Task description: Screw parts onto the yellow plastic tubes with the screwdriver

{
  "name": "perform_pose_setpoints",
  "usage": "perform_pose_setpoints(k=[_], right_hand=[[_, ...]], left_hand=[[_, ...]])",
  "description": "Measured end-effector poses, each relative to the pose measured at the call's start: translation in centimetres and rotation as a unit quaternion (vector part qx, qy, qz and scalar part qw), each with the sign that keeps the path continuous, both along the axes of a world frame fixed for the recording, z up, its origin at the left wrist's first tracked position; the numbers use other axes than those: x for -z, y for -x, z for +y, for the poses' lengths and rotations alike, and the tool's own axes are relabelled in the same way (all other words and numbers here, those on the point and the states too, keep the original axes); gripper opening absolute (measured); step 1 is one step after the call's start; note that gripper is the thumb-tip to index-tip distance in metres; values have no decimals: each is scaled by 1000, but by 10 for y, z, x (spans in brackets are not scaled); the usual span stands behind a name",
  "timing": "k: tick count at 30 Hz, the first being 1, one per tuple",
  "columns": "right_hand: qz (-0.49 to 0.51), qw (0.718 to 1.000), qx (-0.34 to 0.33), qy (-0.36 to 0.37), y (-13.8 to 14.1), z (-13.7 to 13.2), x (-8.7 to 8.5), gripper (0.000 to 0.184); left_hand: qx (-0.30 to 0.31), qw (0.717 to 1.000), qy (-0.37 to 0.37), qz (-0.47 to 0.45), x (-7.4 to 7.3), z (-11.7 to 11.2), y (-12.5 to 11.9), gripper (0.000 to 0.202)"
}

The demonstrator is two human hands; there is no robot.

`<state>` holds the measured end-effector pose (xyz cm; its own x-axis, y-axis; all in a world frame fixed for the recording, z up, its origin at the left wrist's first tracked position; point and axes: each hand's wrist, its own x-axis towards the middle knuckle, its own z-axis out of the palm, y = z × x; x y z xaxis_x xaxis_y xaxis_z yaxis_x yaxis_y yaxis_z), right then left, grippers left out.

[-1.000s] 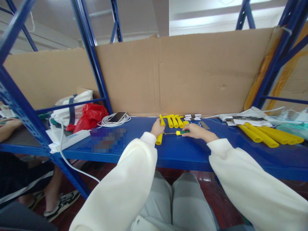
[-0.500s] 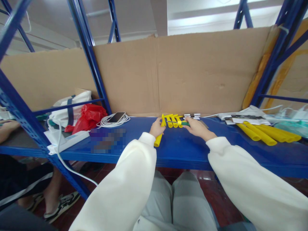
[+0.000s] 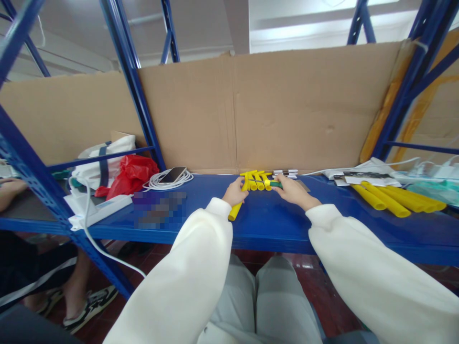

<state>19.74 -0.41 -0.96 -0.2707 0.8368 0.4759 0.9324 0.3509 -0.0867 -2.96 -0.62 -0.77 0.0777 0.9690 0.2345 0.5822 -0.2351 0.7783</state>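
Note:
My left hand [image 3: 234,191] is closed round a yellow tube [image 3: 235,210] whose lower end points toward me. In my right hand [image 3: 291,191] is a screwdriver [image 3: 271,183] with a green and yellow handle. Its thin shaft reaches left to the upper part of the held tube; the exact contact is too small to make out. Several more yellow pieces [image 3: 261,186] with round open ends lie side by side just behind the tool, on the blue tabletop [image 3: 272,220].
More yellow tubes [image 3: 392,200] lie at the right beside packets [image 3: 373,178]. To the left are a phone [image 3: 173,175] on a coiled white cable [image 3: 152,183], a red plastic bag [image 3: 133,174] and a power strip [image 3: 103,210]. A cardboard panel [image 3: 287,110] stands behind. Another person's hand [image 3: 12,191] shows far left.
Hardly anything differs: my left hand and the tube have shifted very slightly. The screwdriver stays in my right hand at nearly the same place.

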Motion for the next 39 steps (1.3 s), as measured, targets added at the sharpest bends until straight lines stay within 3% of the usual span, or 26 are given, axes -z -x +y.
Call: perform_pose_setpoints(k=[11, 16, 26, 39], right_hand=[[18, 1000, -4, 0, -1, 5, 6, 19], [2, 1000, -12, -29, -3, 7, 6, 18], [-31, 999, -9, -16, 4, 5, 7, 16], [-56, 994, 93, 13, 15, -9, -2, 33]], left_hand=[[5, 1000, -3, 21, -2, -3, -1, 62], [14, 1000, 7, 17, -2, -4, -1, 60], [17, 1000, 9, 13, -2, -5, -1, 61], [41, 999, 4, 24, -4, -7, 0, 56]])
